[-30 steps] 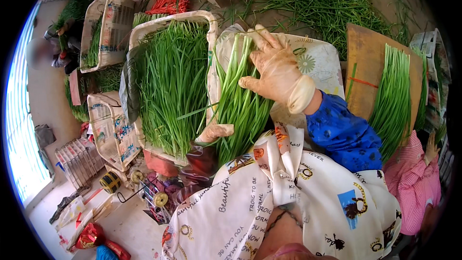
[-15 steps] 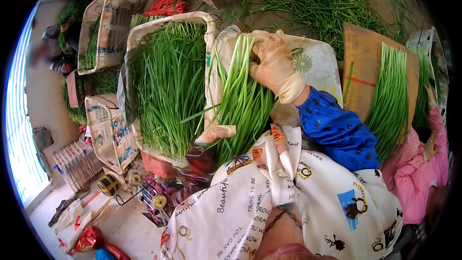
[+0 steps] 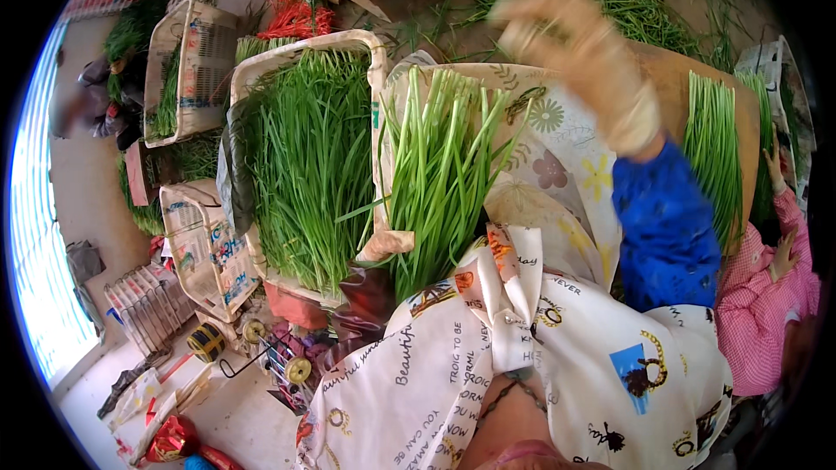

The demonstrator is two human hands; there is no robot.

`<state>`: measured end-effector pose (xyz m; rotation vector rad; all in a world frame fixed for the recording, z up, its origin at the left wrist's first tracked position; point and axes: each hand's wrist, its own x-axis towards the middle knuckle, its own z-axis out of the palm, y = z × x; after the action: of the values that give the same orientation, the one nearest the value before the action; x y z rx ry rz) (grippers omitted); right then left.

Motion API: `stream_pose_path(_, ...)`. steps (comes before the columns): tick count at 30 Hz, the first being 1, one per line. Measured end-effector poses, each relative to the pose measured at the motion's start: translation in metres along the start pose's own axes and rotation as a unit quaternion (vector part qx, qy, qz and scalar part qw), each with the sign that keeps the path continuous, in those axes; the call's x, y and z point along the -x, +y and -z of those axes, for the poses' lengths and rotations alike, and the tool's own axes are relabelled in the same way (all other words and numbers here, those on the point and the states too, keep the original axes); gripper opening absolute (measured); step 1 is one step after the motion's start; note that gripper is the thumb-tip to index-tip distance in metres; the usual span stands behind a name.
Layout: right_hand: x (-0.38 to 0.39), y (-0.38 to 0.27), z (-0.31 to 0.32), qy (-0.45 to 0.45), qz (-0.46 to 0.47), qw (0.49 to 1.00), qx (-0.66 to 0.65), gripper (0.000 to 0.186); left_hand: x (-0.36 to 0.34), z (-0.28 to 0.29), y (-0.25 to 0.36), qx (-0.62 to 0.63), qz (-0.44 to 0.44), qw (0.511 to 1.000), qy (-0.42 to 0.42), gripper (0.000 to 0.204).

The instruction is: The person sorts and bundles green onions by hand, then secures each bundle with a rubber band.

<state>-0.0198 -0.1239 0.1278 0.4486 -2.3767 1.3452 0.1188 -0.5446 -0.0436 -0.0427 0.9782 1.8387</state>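
Note:
A loose bunch of garlic chives [image 3: 440, 157] lies in front of me, pale stem ends pointing away and spread a little apart. My left hand [image 3: 387, 245], in a tan glove, wraps the lower left side of this bunch; some of its fingers are hidden by the leaves. Up and to the right, my right hand [image 3: 583, 52] is raised over the flower-printed board [image 3: 570, 152]. It wears a thin pale glove and a blue sleeve. Motion blurs it, but its fingers look stretched out, with nothing seen in them.
Left of the bunch stands a white plastic crate [image 3: 380, 78] full of chives. More chives lie on a brown board [image 3: 662, 65] at right, near a co-worker in a pink checked sleeve [image 3: 753, 296]. Loose greens [image 3: 653, 9] cover the far ground. Red ties [image 3: 299, 13] sit behind the crate.
My right hand has let go of the stem ends and swung up, away and to the right. The stem ends have fanned apart. My left hand stays almost in place at the bunch.

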Motion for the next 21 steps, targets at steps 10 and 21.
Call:
stream_pose_path(10,0.042,-0.030,-0.062,-0.141,-0.141,0.978,-0.064,0.045,-0.022,-0.073,0.038,0.015,0.049,0.999,0.003,0.096)
stream_pose_path(21,0.053,0.078,0.005,0.138,-0.521,0.612,-0.578,0.079,-0.016,-0.121,0.075,0.010,-0.090,0.995,0.035,0.079)
